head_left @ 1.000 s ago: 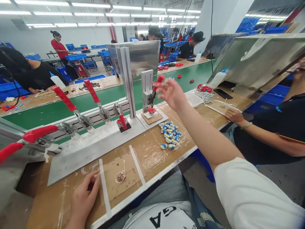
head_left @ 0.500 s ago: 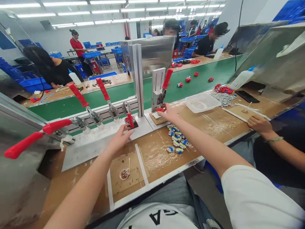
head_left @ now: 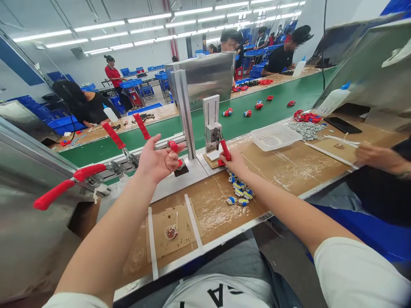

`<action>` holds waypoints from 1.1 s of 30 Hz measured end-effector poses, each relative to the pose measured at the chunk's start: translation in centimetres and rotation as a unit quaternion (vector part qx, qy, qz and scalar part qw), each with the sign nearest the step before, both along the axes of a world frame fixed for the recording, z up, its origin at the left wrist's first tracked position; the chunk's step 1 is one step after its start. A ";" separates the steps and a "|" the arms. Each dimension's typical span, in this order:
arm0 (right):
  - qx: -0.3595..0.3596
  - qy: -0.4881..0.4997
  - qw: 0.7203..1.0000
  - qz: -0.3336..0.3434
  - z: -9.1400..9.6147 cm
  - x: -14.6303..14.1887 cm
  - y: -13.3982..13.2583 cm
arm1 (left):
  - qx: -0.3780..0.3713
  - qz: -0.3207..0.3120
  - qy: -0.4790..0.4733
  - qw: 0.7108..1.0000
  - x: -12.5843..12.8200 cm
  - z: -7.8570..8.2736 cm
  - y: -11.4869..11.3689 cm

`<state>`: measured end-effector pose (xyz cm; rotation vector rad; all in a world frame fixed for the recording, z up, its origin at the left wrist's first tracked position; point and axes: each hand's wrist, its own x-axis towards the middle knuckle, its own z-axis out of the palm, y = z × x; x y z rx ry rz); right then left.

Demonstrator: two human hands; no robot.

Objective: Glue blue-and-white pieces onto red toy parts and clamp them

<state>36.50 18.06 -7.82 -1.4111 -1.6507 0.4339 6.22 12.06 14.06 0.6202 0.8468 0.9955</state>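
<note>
My left hand [head_left: 157, 161] is raised over the metal fixture plate [head_left: 189, 171], its fingers curled round the red handle of a toggle clamp [head_left: 174, 146] and the thumb sticking up. My right hand [head_left: 235, 161] grips the red lever [head_left: 225, 150] of the small upright press [head_left: 212, 124]; the lever is swung down toward me. Under the press a small white and red part [head_left: 214, 155] sits on a brown pad. A pile of several small blue, white and yellow parts [head_left: 239, 192] lies on the bench just below my right wrist.
More red-handled clamps [head_left: 113, 135] stand along the rail to the left. A small dish with a swab [head_left: 171, 232] sits near the bench's front edge. A clear plastic tray [head_left: 276, 137] and a co-worker's hand [head_left: 379, 157] are at right. Red parts ride the green conveyor [head_left: 279, 112] behind.
My left hand went from the bench edge to the clamp handle and has lifted it. My right hand left the part under the press and pulled the red lever down.
</note>
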 end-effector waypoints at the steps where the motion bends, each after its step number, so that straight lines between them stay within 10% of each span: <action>1: -0.019 -0.011 1.000 0.015 0.1 -0.2 0.0 | 0.009 0.006 -0.007 1.000 0.2 0.6 0.1; 7: -0.104 -0.060 0.992 0.030 0.4 0.3 -1.1 | 0.095 0.024 0.064 0.993 1.6 3.6 0.3; 11: -0.069 -0.113 0.991 -0.016 2.0 1.9 -4.2 | 0.143 -0.001 0.099 0.985 0.1 2.6 -0.5; 15: 0.025 -0.125 0.991 0.049 4.3 -0.8 -6.2 | 0.214 -0.022 0.250 0.944 -3.8 -2.9 -1.8; 21: -0.045 -0.291 0.935 0.195 6.7 -13.2 -2.2 | 0.302 0.025 0.606 0.736 -9.5 -13.6 -4.9; 24: -0.062 -0.402 0.881 0.241 7.1 -16.2 -0.5 | 0.299 0.081 0.642 0.701 -11.9 -16.7 -7.0; 27: -0.007 -0.432 0.857 0.281 7.0 -14.3 -1.5 | 0.279 0.119 0.649 0.698 -14.7 -19.0 -8.4; 29: 0.055 -0.343 0.895 0.279 6.8 -10.4 -2.8 | 0.245 0.144 0.647 0.707 -16.3 -20.3 -8.5; 33: 0.137 0.007 0.990 0.040 6.9 0.0 -0.3 | 0.197 0.149 0.627 0.739 -17.6 -21.3 -7.7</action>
